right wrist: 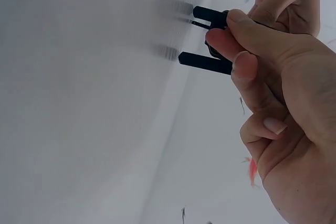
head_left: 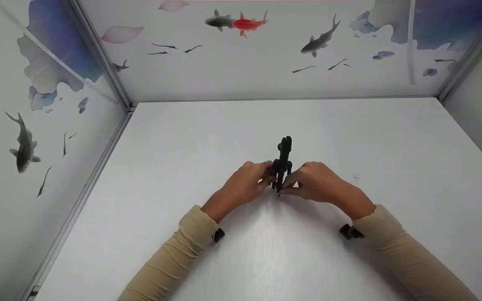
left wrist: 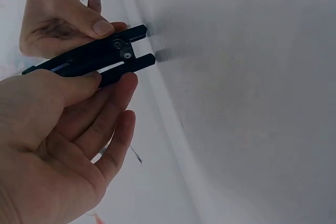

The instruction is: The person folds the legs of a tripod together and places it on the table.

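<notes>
A black folding stand (head_left: 283, 161) with round hinge joints and flat legs is upright between both hands, mid-table in the head view. From the left side my left hand (head_left: 243, 182) grips it, thumb against fingers along one leg in the left wrist view. My right hand (head_left: 318, 184) pinches it low on the right; in the right wrist view thumb and index finger close round the part near a hinge. Two blunt leg ends (right wrist: 205, 63) point down close over the white table, a thin rod between them. Fingers hide much of the hinge.
The white table (head_left: 207, 133) is bounded by a back wall (head_left: 249, 79) and side walls printed with fish and petals, framed by metal rails. A small faint mark (head_left: 356, 177) lies on the table right of the right hand. Dark wrist cameras (head_left: 351, 232) sit at the cuffs.
</notes>
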`<state>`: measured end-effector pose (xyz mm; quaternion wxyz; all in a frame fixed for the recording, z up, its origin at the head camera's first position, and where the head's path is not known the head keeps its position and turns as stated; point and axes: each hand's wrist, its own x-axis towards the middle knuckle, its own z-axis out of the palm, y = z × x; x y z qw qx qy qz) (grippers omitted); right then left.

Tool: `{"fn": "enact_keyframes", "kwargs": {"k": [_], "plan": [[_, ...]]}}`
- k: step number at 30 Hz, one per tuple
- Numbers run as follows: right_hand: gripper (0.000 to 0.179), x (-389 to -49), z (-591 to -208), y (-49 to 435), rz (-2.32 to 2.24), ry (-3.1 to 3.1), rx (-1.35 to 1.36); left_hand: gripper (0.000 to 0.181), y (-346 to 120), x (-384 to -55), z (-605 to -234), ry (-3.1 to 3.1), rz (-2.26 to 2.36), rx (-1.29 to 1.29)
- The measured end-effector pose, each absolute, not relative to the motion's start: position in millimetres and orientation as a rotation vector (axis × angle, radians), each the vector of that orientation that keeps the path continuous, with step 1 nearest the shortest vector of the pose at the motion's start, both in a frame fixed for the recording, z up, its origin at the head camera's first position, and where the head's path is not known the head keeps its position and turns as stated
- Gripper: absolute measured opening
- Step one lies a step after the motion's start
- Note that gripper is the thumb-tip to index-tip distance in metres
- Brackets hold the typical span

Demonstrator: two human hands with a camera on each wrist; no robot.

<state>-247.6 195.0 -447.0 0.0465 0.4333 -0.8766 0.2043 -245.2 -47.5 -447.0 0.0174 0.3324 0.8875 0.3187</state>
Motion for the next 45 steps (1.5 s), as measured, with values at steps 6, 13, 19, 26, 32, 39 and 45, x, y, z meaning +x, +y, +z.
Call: {"fn": "enact_keyframes", "kwargs": {"k": [6,13,19,26,32,39,45], "plan": [[0.004,-254.0,-438.4,212.5,0.696,-2.75,1.229,0.037,-51.7,-242.8,-443.8,2.641,0.927,0.929],[0.006,-260.0,-441.4,221.2,0.681,-2.843,1.134,0.032,-47.9,-240.8,-447.3,2.627,0.92,0.919],[0.007,-259.7,-447.5,214.5,0.801,-2.861,1.187,0.023,-43.7,-240.3,-449.5,2.658,0.946,0.939],[0.009,-252.9,-447.3,211.6,0.817,-2.873,1.174,0.017,-42.7,-243.8,-452.4,2.595,1.024,0.962],[0.01,-249.0,-450.5,208.5,0.814,-2.837,1.162,0.016,-42.8,-244.7,-453.5,2.591,1.018,0.988],[0.01,-245.6,-450.1,203.7,0.823,-2.868,1.106,0.018,-44.3,-244.1,-452.6,2.616,1.005,1.016],[0.011,-244.2,-448.7,201.2,0.881,-2.91,1.068,0.019,-46.5,-244.3,-452.0,2.608,1.009,1.022]]}}
